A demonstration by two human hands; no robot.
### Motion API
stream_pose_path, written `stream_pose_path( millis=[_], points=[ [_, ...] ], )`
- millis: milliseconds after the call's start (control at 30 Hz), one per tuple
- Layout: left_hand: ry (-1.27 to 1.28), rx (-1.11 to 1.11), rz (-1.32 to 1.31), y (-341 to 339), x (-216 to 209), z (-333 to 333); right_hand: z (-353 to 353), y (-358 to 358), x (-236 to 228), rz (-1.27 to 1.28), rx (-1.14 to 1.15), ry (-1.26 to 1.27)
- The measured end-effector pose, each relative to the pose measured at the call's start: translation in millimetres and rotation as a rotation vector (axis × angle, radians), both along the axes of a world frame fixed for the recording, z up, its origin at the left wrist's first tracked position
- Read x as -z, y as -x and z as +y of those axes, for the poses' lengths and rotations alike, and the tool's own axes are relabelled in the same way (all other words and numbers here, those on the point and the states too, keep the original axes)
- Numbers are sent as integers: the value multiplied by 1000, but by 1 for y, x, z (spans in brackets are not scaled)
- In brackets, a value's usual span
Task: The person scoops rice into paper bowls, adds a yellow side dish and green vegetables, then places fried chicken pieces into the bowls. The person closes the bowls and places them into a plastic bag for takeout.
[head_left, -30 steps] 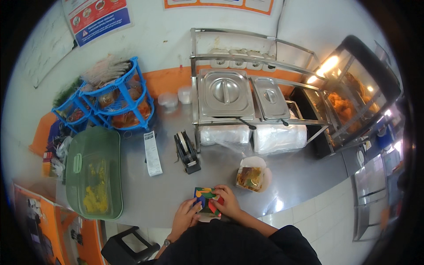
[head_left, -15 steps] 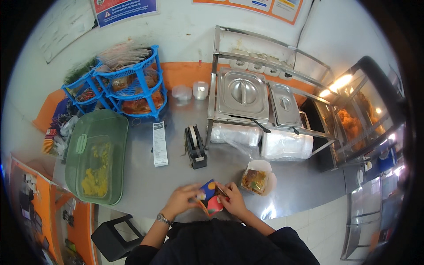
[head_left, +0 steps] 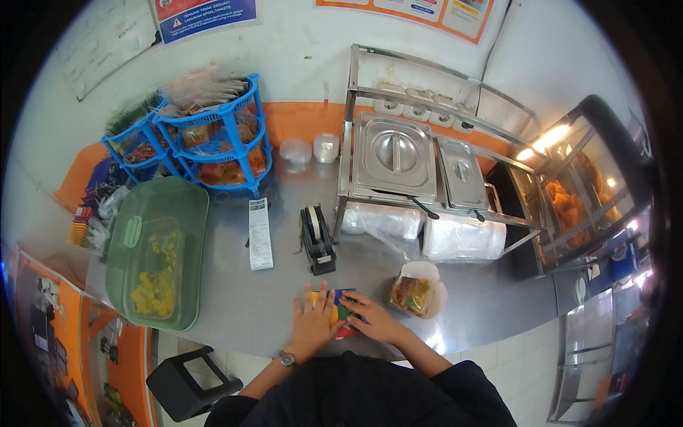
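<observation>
On the steel counter near its front edge lies a flattened, multicoloured paper carton (head_left: 343, 313) in red, blue, green and yellow. My left hand (head_left: 311, 324), with a watch at the wrist, rests on its left part, fingers stretched out. My right hand (head_left: 373, 319) lies over the right side with its fingers spread. Both palms hide much of the carton. Just right of my right hand stands an open paper food box (head_left: 420, 269) with brown food inside. Beyond my hands are a black tape dispenser (head_left: 317, 243) and a long printed receipt (head_left: 260, 236).
A green lidded container (head_left: 192, 235) with yellow food stands at left, blue tiered baskets (head_left: 245, 146) behind it. At the back, a metal rack (head_left: 344, 142) holds lidded steel pans (head_left: 393, 153), plastic bags (head_left: 462, 235) beneath. A lit display warmer (head_left: 605, 135) stands right.
The carton was held up and partly opened between my fingers; now it is flat on the counter. Both hands have gone from gripping it to lying spread on top.
</observation>
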State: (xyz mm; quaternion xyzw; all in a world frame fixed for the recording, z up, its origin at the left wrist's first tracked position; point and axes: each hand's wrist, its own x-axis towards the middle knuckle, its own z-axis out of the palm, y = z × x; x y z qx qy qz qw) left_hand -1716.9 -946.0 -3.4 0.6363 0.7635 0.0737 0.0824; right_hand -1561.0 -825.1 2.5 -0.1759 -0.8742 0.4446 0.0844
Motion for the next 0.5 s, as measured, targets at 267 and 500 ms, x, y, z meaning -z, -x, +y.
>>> stream_pose_path(
  millis=[267,500],
  points=[
    [-229,342,9,44,-5,-4,-9,15,11,132,60,-578],
    [-464,162,-111,17,-9,-21,-27,8,8,-39,273,40]
  ],
)
